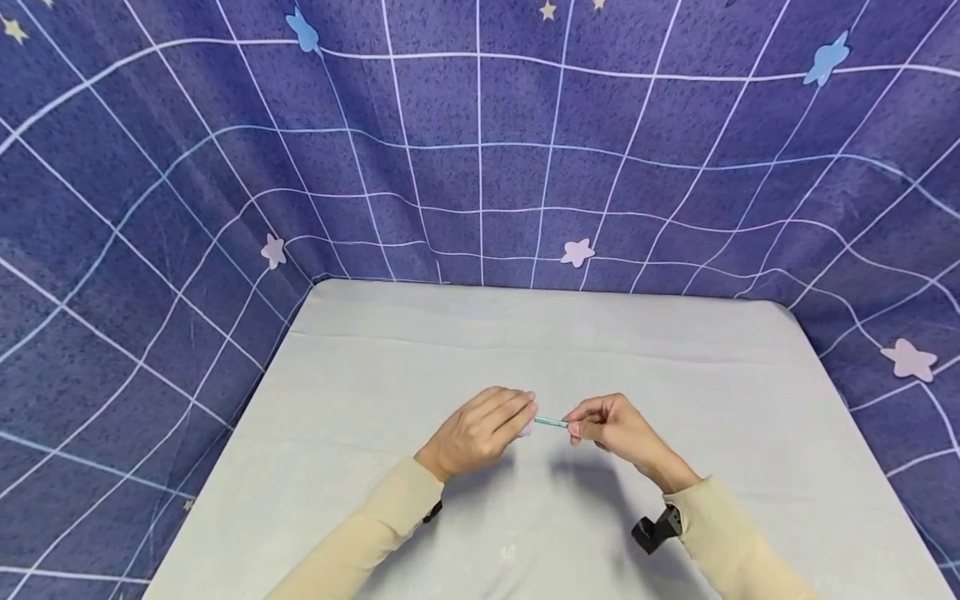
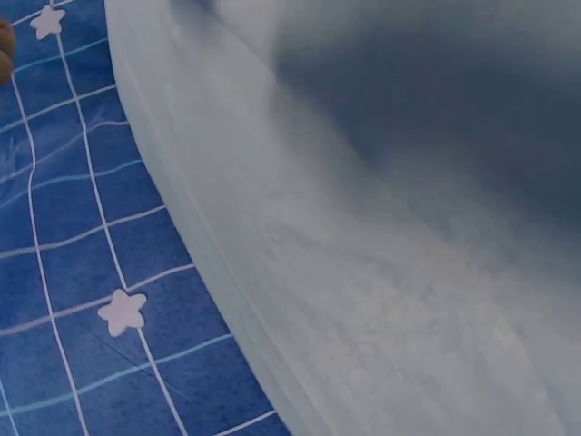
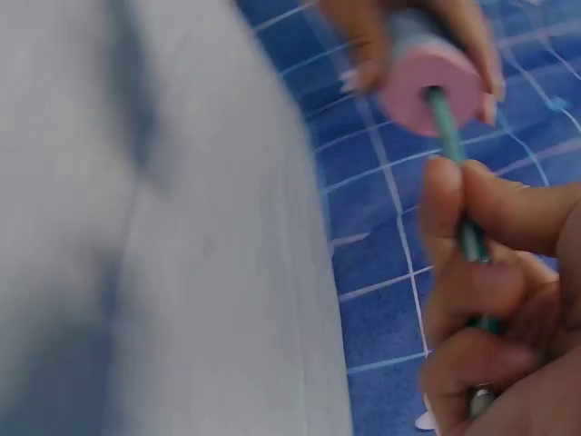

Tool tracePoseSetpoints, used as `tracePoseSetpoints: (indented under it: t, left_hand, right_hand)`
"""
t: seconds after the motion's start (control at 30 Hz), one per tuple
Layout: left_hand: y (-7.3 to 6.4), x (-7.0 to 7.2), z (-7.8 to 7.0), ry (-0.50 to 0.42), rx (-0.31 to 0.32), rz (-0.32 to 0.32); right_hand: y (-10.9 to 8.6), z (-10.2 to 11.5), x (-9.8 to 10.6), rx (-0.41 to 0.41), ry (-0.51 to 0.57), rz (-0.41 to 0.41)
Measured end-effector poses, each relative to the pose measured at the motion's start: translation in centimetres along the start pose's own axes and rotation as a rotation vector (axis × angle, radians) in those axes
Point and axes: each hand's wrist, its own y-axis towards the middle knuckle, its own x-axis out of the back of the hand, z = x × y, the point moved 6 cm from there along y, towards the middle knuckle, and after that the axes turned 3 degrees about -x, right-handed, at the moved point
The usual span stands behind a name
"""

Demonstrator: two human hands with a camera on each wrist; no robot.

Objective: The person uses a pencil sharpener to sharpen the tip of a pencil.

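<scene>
Green stick: from my end I see a slim, straight rod (image 3: 447,132), mid-green and glossy, its lower part in the right wrist view a darker teal between the fingers.
Stick's near end: a silvery, metallic-looking tip (image 3: 481,401) shows past the curled fingers; it is blurred, so I can't make out its detail.
Stick's far end: it meets the dark hole in the pink face; I can't tell how deep it goes.
Pink-ended cylinder: a round, flat, matt pink face (image 3: 414,102) with a small dark hole about its middle, and a blue-grey body behind it, mostly covered by fingers.
Where they are: both are held up over the middle of the table (image 1: 570,325), the stick bridging the gap between the two hands, nearly level in my head view.
Left hand: bent over the cylinder (image 1: 480,427), fingers wrapped about its body, pink edge peeping out beside the fingertips.
Right hand: closed in a pinch (image 1: 618,431), thumb and forefinger on the stick, the other fingers curled along it.
Left wrist view: I get only pale table covering, a blurred dark shadow and patterned cloth; the grip is out of sight there.
Backdrop: blue-violet cloth (image 1: 517,179) printed with wavy grid lines and stars.
</scene>
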Motion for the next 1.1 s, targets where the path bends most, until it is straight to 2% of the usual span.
tracePoseSetpoints:
  t: [0.1, 0.2, 0.27, 0.37, 0.47, 0.53, 0.57, 0.67, 0.77, 0.93, 1.1]
  left_hand:
    - [-0.3, -0.4, 0.8, -0.052, 0.11, 0.09]
    - [-0.6, -0.6, 1.8, -0.115, 0.237, 0.164]
    - [-0.8, -0.9, 2.5, -0.189, 0.348, 0.216]
    - [-1.3, -1.4, 3.6, -0.404, 0.563, 0.31]
    - [-1.8, -1.8, 4.5, -0.682, 0.801, 0.393]
    - [-2.0, -2.0, 4.8, -0.827, 0.92, 0.431]
    - [-2.0, -2.0, 5.0, -0.88, 0.958, 0.443]
    - [-1.9, -2.1, 5.2, -0.963, 0.996, 0.468]
    - [-1.8, -2.2, 5.3, -1.02, 0.99, 0.487]
    - [-1.8, -2.4, 5.0, -1.171, 0.961, 0.501]
    - [-2.4, -2.7, 4.3, -1.398, 0.967, 0.503]
  right_hand:
    - [-0.1, 0.6, 0.0, 0.176, -0.199, -0.166]
    - [-0.8, 1.7, -0.2, 0.425, -0.487, -0.351]
    - [-1.3, 2.4, -0.5, 0.593, -0.668, -0.467]
    - [-1.9, 3.0, -0.9, 0.794, -0.842, -0.565]
    - [-2.3, 3.3, -1.2, 0.942, -0.913, -0.611]
    - [-2.6, 3.6, -1.3, 1.021, -0.932, -0.642]
    - [-2.7, 3.7, -1.3, 1.056, -0.938, -0.66]
    - [-3.0, 4.1, -1.3, 1.127, -0.965, -0.711]
    - [-3.1, 4.4, -1.5, 1.15, -1.017, -0.751]
    - [-3.4, 4.4, -1.8, 1.123, -1.061, -0.715]
    - [-4.3, 4.8, -2.5, 1.201, -1.122, -0.685]
